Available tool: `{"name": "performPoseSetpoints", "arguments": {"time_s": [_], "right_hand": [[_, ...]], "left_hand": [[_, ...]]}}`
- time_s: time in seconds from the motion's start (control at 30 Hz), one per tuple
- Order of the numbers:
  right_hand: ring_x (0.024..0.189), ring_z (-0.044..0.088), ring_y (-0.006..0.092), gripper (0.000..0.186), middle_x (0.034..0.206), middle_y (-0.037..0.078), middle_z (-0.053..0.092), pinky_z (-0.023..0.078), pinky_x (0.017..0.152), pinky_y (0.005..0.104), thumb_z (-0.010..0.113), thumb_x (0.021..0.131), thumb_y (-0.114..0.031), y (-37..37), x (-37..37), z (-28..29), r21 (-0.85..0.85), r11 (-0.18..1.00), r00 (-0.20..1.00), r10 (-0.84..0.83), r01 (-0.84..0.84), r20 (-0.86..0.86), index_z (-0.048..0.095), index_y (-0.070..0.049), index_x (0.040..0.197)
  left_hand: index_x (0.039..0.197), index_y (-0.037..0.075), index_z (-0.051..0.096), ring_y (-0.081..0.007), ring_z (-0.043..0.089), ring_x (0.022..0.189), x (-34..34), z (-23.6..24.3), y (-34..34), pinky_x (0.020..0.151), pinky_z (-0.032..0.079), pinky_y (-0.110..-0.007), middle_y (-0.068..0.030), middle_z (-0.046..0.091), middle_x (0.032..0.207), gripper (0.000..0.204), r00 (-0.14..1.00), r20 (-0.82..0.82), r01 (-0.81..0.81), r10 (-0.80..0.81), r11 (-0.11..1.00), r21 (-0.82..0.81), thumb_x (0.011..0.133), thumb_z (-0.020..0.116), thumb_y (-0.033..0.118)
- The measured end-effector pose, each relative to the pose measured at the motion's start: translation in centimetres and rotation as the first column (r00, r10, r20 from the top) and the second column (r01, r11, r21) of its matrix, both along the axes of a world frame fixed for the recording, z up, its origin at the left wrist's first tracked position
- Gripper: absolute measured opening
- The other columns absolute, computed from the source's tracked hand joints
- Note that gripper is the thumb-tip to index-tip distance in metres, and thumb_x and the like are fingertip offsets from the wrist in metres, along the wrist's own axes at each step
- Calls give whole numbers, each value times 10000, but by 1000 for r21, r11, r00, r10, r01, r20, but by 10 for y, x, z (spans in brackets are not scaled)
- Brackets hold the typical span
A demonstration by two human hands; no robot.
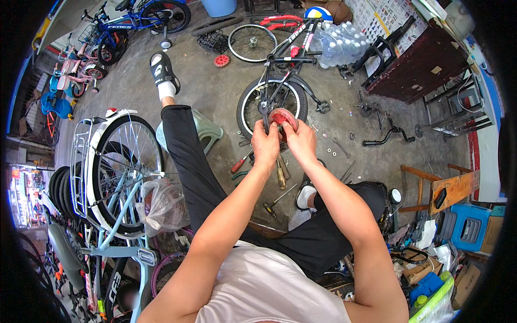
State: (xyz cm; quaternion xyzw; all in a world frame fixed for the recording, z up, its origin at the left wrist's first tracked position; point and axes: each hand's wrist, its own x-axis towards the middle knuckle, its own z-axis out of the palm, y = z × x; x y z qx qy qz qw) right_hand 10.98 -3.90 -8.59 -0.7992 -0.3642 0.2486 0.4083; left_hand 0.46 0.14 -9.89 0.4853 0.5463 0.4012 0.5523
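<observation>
In front of me, my left hand [265,141] is closed on a dark metal tool [264,114], its thumb against a red round part [282,117]. My right hand [298,141] grips that red part, with its thumb at the middle, where small details are hidden. Both hands meet just over the lower rim of a bicycle wheel [243,110] on a black bicycle frame. Below them on the floor lie screwdrivers [281,173], a T-handled tool [280,198] and a loose wrench [341,146].
An upturned pale blue bicycle [105,242] stands at my left beside a green stool [207,129]. Bottle packs [339,46], a maroon cabinet [414,64] and a wooden stool [452,191] are rightward. Loose handlebar parts [385,140] lie on the floor [215,86]. Small bicycles [72,75] stand back left.
</observation>
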Motion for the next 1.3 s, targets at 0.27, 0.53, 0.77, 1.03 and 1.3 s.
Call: {"name": "performPoseSetpoints", "arguments": {"time_s": [0.27,0.53,0.77,1.03,1.3], "right_hand": [[899,719,467,425,892,267,734,540,785,537,686,947,-423,1,3,-6,18,1000,1000,-5,5,-14,719,-3,1006],[907,718,467,426,896,265,737,539,800,540,685,946,-424,-2,-2,4,2,1000,1000,18,-18,-22,721,-3,1003],[932,713,470,438,926,274,737,538,818,545,681,945,-429,2,1,-3,-18,1000,1000,23,-23,16,716,1,1024],[930,705,481,430,936,276,734,529,810,558,676,945,-420,0,2,-3,0,999,999,45,-45,31,708,4,1013],[932,705,480,424,930,272,735,530,814,555,679,942,-416,1,2,-4,-9,999,999,33,-33,34,706,4,994]], "left_hand": [[1062,35,609,-77,507,579,-6,-1,1,483,380,-274,-12,641,841,116,989,123,98,-86,991,-96,1041,641,144],[1016,42,614,-66,516,665,-11,-11,0,560,409,-266,-17,639,856,120,994,-54,102,-92,971,215,1031,669,148],[1066,20,621,-107,562,791,-5,0,-1,718,473,-299,-25,647,897,185,998,0,59,-59,991,-116,1081,614,204],[1107,1,638,-136,590,874,-7,-7,-6,816,503,-332,-57,688,964,164,999,-26,47,-45,997,64,1005,636,130],[1078,2,620,-125,578,761,-3,-17,-1,680,480,-327,-48,649,858,141,990,-144,18,-7,997,79,1041,591,136]]}}
